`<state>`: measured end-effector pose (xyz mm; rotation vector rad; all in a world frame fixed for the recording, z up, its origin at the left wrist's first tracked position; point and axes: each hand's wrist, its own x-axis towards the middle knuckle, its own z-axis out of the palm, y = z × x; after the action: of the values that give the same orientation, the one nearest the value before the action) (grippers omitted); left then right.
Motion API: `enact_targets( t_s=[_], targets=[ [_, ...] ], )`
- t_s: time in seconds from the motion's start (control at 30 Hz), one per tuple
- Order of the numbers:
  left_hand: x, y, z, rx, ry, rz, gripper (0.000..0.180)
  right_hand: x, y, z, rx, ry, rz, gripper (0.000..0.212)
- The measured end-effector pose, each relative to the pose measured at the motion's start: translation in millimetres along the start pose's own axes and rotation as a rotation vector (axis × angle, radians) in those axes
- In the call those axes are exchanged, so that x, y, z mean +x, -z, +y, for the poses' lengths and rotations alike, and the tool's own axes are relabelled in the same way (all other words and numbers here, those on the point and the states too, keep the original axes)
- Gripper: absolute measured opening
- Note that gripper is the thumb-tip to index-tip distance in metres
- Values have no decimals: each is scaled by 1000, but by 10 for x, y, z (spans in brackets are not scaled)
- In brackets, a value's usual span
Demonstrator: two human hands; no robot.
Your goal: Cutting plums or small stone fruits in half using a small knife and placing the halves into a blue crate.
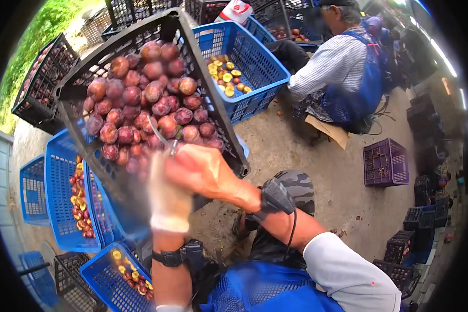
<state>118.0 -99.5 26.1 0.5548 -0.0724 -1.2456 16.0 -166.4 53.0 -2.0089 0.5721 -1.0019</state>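
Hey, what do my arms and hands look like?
Your left hand wears a whitish glove, blurred, with a black strap at the wrist. Your right hand looks bare; its wrist carries a boxy black device with a dark cable. The right sleeve is pale grey.

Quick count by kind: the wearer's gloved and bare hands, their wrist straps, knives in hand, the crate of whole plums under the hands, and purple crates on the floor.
Gloved left hand: 1
Bare right hand: 1
Wrist straps: 2
Curved knife: 1
Black crate: 1
Purple crate: 1
Total: 7
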Motion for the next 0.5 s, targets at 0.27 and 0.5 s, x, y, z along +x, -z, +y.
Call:
enact_targets(
  t_s=[0.27,0.5],
  targets=[
    [-25,-371,0,-9,39,179,36,-113,507,-62,23,-244,-155,20],
    [20,-373,-155,80,5,197,37,-143,446,-23,-143,93,-248,17]
  ],
)
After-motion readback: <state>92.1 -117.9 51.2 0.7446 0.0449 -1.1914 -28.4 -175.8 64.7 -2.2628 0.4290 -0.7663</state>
